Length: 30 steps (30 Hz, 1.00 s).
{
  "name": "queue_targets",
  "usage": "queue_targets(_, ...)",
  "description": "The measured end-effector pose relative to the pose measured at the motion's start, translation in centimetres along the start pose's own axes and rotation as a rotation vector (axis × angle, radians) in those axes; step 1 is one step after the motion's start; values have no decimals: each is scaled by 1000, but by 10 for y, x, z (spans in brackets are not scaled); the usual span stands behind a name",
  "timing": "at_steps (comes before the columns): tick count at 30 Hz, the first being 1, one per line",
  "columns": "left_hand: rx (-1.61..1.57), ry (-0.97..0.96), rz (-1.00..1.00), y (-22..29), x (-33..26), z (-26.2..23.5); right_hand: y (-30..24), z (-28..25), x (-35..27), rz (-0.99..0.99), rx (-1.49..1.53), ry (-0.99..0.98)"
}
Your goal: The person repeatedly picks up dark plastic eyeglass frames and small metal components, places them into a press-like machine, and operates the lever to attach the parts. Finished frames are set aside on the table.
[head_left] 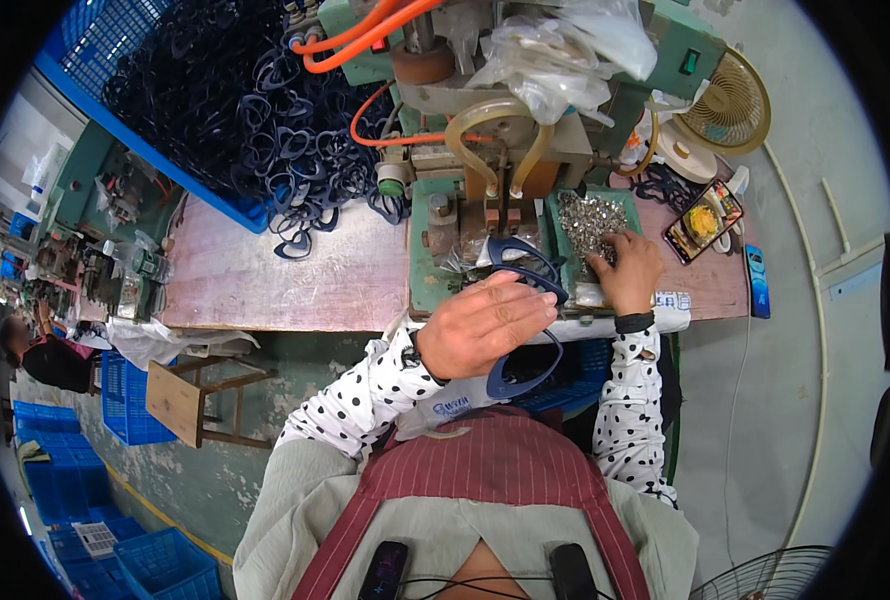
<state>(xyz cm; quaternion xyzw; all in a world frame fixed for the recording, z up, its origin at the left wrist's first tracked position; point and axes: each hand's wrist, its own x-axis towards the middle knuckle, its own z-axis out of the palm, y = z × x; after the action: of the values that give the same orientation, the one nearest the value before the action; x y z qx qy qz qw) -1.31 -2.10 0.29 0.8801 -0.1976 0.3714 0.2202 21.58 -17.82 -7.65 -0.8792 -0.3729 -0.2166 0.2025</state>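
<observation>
My left hand [485, 325] is closed around a dark blue eyeglass frame [527, 375], held in front of the press. One rim shows above the fingers, close to the press's working point, and the other below them. At the green tray [557, 215] on the right, my right hand [630, 270] dips its bent fingertips into a pile of small shiny metal parts [593, 222]. Its fingers are drawn together, and whatever sits between them is too small to make out. The green press [435, 290] has two small metal blocks under its head, with clear plastic film around its base.
A blue crate [220, 205] heaped with dark blue frames stands at the left, some spilling onto the table [295, 290]. Orange hoses [355, 35] cross above. A lit phone [703, 222], a second phone [757, 282] and a fan [730, 100] are at the right. A wooden stool [177, 405] stands left.
</observation>
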Motion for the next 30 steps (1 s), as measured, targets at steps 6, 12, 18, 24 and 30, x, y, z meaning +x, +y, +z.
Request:
queue_targets(6, 28, -19, 38, 0, 1, -2, 1, 9, 3, 160, 200, 14)
queue_targets(12, -200, 435, -290, 42, -72, 38, 2, 11, 2, 236, 317, 155)
queue_targets(18, -2012, 487, -1266, 41, -71, 59, 8, 20, 0, 229, 272, 140)
queue_targets(24, -2253, 830, -1263, 21, -63, 62, 11, 25, -2, 205, 275, 177)
queue_targets(30, -2107, 933, -1225, 33, -49, 38, 17, 29, -3, 244, 308, 127)
